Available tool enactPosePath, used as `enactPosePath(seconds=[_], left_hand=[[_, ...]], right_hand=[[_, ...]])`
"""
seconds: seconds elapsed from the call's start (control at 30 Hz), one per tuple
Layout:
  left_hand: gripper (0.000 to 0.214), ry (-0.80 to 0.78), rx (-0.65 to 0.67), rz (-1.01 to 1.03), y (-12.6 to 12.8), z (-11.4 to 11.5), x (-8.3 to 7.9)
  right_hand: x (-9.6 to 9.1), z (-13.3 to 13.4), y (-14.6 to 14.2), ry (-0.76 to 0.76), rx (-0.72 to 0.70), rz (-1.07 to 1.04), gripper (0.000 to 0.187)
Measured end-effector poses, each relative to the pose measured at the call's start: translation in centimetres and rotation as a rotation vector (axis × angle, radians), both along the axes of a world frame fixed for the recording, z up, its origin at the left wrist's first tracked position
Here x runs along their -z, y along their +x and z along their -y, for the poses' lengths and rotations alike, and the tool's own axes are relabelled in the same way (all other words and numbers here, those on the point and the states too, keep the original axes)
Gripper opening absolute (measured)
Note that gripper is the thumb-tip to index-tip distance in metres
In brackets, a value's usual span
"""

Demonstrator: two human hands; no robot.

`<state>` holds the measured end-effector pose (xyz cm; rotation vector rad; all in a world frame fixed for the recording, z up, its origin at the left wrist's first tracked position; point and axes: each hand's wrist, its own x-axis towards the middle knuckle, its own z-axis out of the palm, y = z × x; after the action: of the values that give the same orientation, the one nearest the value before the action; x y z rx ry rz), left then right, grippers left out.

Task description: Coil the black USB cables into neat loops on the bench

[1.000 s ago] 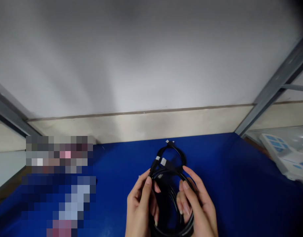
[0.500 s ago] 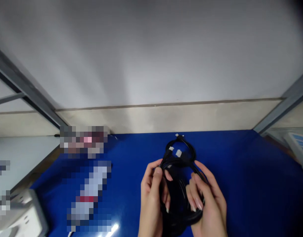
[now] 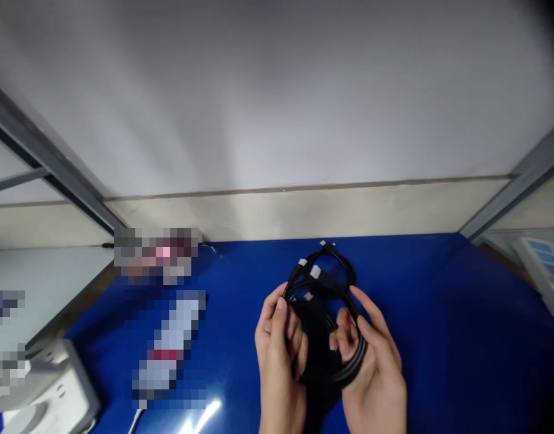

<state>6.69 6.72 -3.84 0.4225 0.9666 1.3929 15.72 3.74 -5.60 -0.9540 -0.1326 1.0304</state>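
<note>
A coil of black cables (image 3: 324, 301) with light-coloured plug ends is held over the blue table top (image 3: 439, 313). My left hand (image 3: 279, 349) pinches the coil's left side, fingers closed on the strands. My right hand (image 3: 371, 367) wraps round the coil's right side, with fingers curled through the loop. The plug ends stick out at the coil's far side, away from me.
A white power strip (image 3: 46, 392) lies at the lower left. Blurred-out objects (image 3: 166, 349) lie on the blue surface left of my hands. Grey metal frame struts (image 3: 46, 163) rise at both sides. A white and blue box (image 3: 545, 265) sits at the far right.
My view has swung left, bringing the power strip into sight. Both hands have kept hold of the coil, and the fingers have shifted round the loop.
</note>
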Motion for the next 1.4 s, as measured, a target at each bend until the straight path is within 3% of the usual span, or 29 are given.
enactPosePath(seconds=[0.13,0.37,0.6,0.7,0.9,1.2,1.4], left_hand=[[0.06,0.028,-0.065,-0.018,-0.5,-0.3,0.0],[0.057,0.057,0.018,-0.198,-0.4,-0.2,0.3],[0.049,0.138,0.123,-0.209,0.1,-0.6,0.9],[0.051,0.109,0.088,-0.166,0.4,-0.4,0.4],[0.04,0.023,-0.114,-0.178,1.0,0.2,-0.3],[0.026,0.095,-0.043,-0.238,0.9,0.0,1.1],[0.025,0.065,-0.123,-0.208,1.1,0.0,0.8]], right_hand=[[0.2,-0.4,-0.9,-0.009,-0.015,0.037,0.059],[0.6,-0.7,-1.8,-0.007,0.012,0.184,0.061],[0.2,-0.9,-1.2,0.004,0.145,0.124,0.051],[0.0,-1.1,-1.0,0.02,0.166,0.087,0.049],[-0.1,-0.9,-1.8,0.015,0.11,0.067,0.048],[0.0,-0.9,-1.0,0.018,0.155,0.036,0.03],[0.9,-0.8,-0.7,-0.011,0.107,0.208,0.038]])
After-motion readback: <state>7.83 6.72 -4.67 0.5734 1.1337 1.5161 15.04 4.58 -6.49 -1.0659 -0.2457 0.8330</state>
